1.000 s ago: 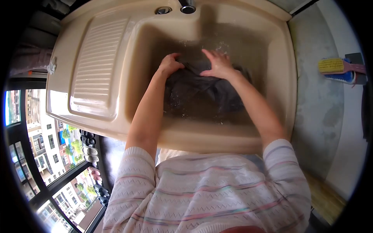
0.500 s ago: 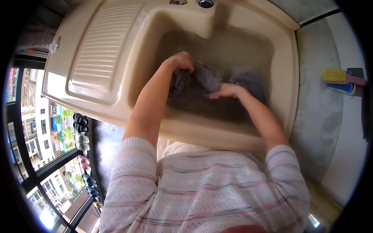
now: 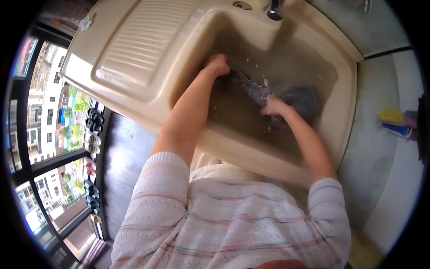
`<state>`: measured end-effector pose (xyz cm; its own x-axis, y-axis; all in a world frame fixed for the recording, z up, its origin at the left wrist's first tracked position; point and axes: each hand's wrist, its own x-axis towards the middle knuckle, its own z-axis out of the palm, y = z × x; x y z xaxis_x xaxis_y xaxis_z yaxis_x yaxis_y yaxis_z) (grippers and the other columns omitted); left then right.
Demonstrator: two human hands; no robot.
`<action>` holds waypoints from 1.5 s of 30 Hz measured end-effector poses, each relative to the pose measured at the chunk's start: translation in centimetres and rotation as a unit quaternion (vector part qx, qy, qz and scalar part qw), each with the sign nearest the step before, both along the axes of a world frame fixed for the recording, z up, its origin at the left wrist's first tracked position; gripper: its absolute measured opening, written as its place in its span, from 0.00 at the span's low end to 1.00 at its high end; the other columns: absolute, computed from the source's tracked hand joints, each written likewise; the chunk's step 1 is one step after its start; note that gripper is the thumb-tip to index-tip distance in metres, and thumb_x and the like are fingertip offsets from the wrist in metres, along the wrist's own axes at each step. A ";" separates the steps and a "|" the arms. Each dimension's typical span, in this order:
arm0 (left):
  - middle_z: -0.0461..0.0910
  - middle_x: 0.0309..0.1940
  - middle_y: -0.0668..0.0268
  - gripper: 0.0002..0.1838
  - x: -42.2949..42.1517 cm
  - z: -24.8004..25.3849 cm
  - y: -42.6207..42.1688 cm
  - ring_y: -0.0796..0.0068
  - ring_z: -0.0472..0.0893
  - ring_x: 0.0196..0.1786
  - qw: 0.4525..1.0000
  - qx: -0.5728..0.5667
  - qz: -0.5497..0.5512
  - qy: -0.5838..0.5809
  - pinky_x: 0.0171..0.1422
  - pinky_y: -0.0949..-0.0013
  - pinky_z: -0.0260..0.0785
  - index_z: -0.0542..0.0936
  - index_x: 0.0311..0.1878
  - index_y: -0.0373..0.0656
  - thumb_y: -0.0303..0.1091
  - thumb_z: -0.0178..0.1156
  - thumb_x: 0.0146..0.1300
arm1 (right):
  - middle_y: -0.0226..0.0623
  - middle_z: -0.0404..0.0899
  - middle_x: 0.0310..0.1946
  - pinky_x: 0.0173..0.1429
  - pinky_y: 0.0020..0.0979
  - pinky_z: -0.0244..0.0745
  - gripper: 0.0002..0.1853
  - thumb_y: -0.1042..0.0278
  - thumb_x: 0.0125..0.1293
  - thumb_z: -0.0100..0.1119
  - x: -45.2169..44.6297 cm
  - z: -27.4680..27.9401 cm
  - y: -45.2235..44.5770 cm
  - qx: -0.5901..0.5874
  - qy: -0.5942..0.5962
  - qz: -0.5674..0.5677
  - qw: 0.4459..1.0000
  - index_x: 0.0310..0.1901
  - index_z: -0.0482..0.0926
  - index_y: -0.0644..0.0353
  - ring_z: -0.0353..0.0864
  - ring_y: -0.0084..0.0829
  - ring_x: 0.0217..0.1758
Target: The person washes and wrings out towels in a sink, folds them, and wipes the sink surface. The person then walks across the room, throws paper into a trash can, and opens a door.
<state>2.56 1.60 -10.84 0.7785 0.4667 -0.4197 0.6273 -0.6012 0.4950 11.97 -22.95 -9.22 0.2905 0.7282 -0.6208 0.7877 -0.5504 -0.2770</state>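
Observation:
A wet dark grey cloth (image 3: 249,86), its exact kind unclear, stretches across the murky water between my two hands. My left hand (image 3: 217,65) is closed around one end, close to the left wall of the basin (image 3: 188,67). Further right, my right hand (image 3: 274,106) grips the cloth at the water's surface, its fingers partly hidden by splashes. Beyond it a larger grey bunch of fabric (image 3: 303,101) lies half under water; whether it is the same piece I cannot tell.
A ribbed washboard (image 3: 145,40) is moulded into the sink top on the left. The tap (image 3: 274,13) overhangs the basin's far side. Brushes with yellow and blue bristles (image 3: 394,121) hang at the right wall. Several pairs of shoes (image 3: 92,143) line the window side.
The view has turned, shifting the sink rightward. The cloth between my hands is now drawn out straighter and thinner, and water drops fly up around my right hand.

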 end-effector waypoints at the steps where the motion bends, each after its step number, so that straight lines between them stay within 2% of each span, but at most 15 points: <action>1: 0.76 0.48 0.57 0.22 -0.2 0.3 -0.4 0.61 0.74 0.53 1.000 0.004 0.002 0.022 0.56 0.63 0.67 0.78 0.46 0.48 0.32 0.58 0.43 | 0.51 0.77 0.38 0.47 0.39 0.72 0.16 0.63 0.44 0.57 -0.4 -0.5 -0.1 -0.039 -0.023 0.011 0.999 0.35 0.80 0.62 0.77 0.46 0.44; 6: 0.77 0.46 0.58 0.19 0.4 0.2 -2.8 0.60 0.76 0.50 0.999 0.049 -0.013 0.018 0.52 0.62 0.70 0.80 0.44 0.45 0.34 0.58 0.45 | 0.48 0.76 0.44 0.51 0.37 0.70 0.21 0.65 0.45 0.56 4.2 -11.3 -4.1 -0.100 -0.144 -0.031 0.984 0.44 0.77 0.59 0.75 0.46 0.47; 9: 0.78 0.44 0.60 0.18 0.4 1.2 -2.6 0.61 0.76 0.51 0.996 0.031 -0.032 0.081 0.52 0.62 0.69 0.80 0.44 0.48 0.34 0.58 0.45 | 0.46 0.77 0.43 0.50 0.37 0.70 0.26 0.70 0.42 0.58 1.7 1.8 -1.1 0.072 -0.060 -0.117 0.989 0.50 0.73 0.58 0.75 0.45 0.47; 11: 0.79 0.43 0.60 0.20 0.3 1.4 -2.6 0.60 0.76 0.50 0.989 0.010 -0.104 0.108 0.51 0.62 0.70 0.80 0.44 0.47 0.37 0.61 0.43 | 0.38 0.77 0.34 0.44 0.25 0.69 0.31 0.82 0.38 0.55 2.8 6.3 -0.8 0.338 -0.009 -0.099 0.936 0.51 0.72 0.57 0.74 0.30 0.35; 12: 0.79 0.42 0.59 0.21 0.5 1.6 -2.4 0.60 0.77 0.49 0.983 0.003 -0.138 0.123 0.51 0.62 0.70 0.80 0.44 0.46 0.38 0.63 0.42 | 0.32 0.73 0.30 0.40 0.20 0.66 0.33 0.86 0.38 0.50 2.9 9.1 -0.1 0.399 0.120 -0.164 0.894 0.53 0.70 0.57 0.69 0.23 0.31; 15: 0.79 0.42 0.60 0.23 1.9 1.3 -3.6 0.61 0.77 0.48 0.986 -0.046 -0.160 0.025 0.51 0.61 0.70 0.81 0.43 0.46 0.39 0.65 0.39 | 0.28 0.74 0.30 0.42 0.19 0.66 0.35 0.87 0.42 0.48 0.6 18.6 1.7 0.452 0.108 -0.155 0.872 0.58 0.67 0.58 0.71 0.18 0.34; 18: 0.79 0.42 0.61 0.22 2.7 3.1 -4.3 0.61 0.77 0.48 0.992 -0.093 -0.068 -0.054 0.51 0.62 0.70 0.81 0.42 0.46 0.39 0.64 0.39 | 0.31 0.74 0.32 0.47 0.20 0.65 0.30 0.84 0.45 0.50 -0.4 18.9 2.9 0.578 0.160 -0.223 0.768 0.56 0.68 0.61 0.72 0.20 0.38; 20: 0.79 0.43 0.59 0.18 1.5 6.1 -5.0 0.62 0.77 0.50 0.998 -0.030 -0.062 -0.007 0.51 0.62 0.70 0.81 0.43 0.47 0.35 0.59 0.45 | 0.32 0.75 0.34 0.51 0.23 0.64 0.25 0.81 0.47 0.53 6.4 9.1 1.1 0.499 0.230 -0.365 0.751 0.52 0.71 0.64 0.72 0.22 0.42; 24: 0.78 0.44 0.57 0.16 -0.5 5.9 -4.8 0.61 0.77 0.50 1.000 -0.013 -0.021 0.011 0.51 0.63 0.70 0.80 0.42 0.43 0.33 0.57 0.48 | 0.37 0.78 0.35 0.46 0.29 0.69 0.17 0.77 0.45 0.56 5.3 1.3 1.2 0.403 0.117 -0.278 0.864 0.42 0.74 0.66 0.76 0.29 0.39; 28: 0.79 0.44 0.59 0.15 -0.4 6.6 -5.3 0.63 0.78 0.49 0.997 -0.052 0.037 -0.044 0.49 0.64 0.71 0.81 0.40 0.43 0.33 0.58 0.47 | 0.39 0.79 0.31 0.44 0.33 0.71 0.21 0.78 0.40 0.59 2.9 -5.3 -0.1 0.253 -0.160 -0.066 0.952 0.42 0.74 0.63 0.77 0.33 0.36; 30: 0.79 0.40 0.52 0.15 1.1 4.5 -5.5 0.58 0.78 0.48 0.992 -0.100 -0.005 -0.074 0.50 0.59 0.71 0.81 0.38 0.39 0.37 0.57 0.49 | 0.39 0.79 0.32 0.44 0.32 0.71 0.23 0.80 0.39 0.58 3.8 -3.6 0.8 0.220 -0.073 -0.139 0.963 0.44 0.73 0.64 0.77 0.33 0.37; 33: 0.73 0.48 0.44 0.30 -0.5 7.3 -6.6 0.45 0.77 0.46 0.903 -0.414 0.109 -0.031 0.46 0.45 0.71 0.69 0.55 0.39 0.54 0.51 0.56 | 0.40 0.77 0.35 0.47 0.29 0.70 0.26 0.82 0.39 0.56 5.6 3.0 2.7 0.243 0.031 -0.251 0.936 0.46 0.72 0.66 0.77 0.31 0.40; 37: 0.61 0.59 0.41 0.48 -1.3 7.1 -8.0 0.32 0.71 0.48 0.764 -0.617 0.161 -0.095 0.44 0.38 0.68 0.45 0.68 0.46 0.73 0.34 0.54 | 0.37 0.74 0.42 0.54 0.25 0.66 0.25 0.89 0.40 0.46 3.7 12.4 3.9 0.390 0.080 -0.124 0.909 0.46 0.71 0.67 0.73 0.28 0.46; 43: 0.70 0.54 0.50 0.35 2.4 4.6 -9.9 0.48 0.75 0.47 0.412 -0.855 0.226 -0.219 0.49 0.38 0.63 0.69 0.54 0.40 0.63 0.39 0.61 | 0.44 0.73 0.37 0.50 0.35 0.68 0.20 0.88 0.42 0.47 -9.4 21.9 4.5 0.389 -0.018 0.149 0.909 0.40 0.73 0.64 0.72 0.43 0.44; 45: 0.73 0.47 0.52 0.29 2.6 4.9 -10.0 0.51 0.76 0.44 0.394 -0.850 0.254 -0.240 0.48 0.44 0.65 0.72 0.48 0.38 0.56 0.41 0.60 | 0.43 0.72 0.36 0.50 0.36 0.68 0.21 0.88 0.38 0.47 -11.1 20.9 3.2 0.372 0.002 0.209 0.904 0.38 0.73 0.64 0.72 0.44 0.43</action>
<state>5.15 -8.37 -5.92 0.9462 -0.0246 -0.3226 0.0415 0.9981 0.0455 0.88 -19.72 11.71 -0.1079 0.9905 0.0852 0.8821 0.1349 -0.4514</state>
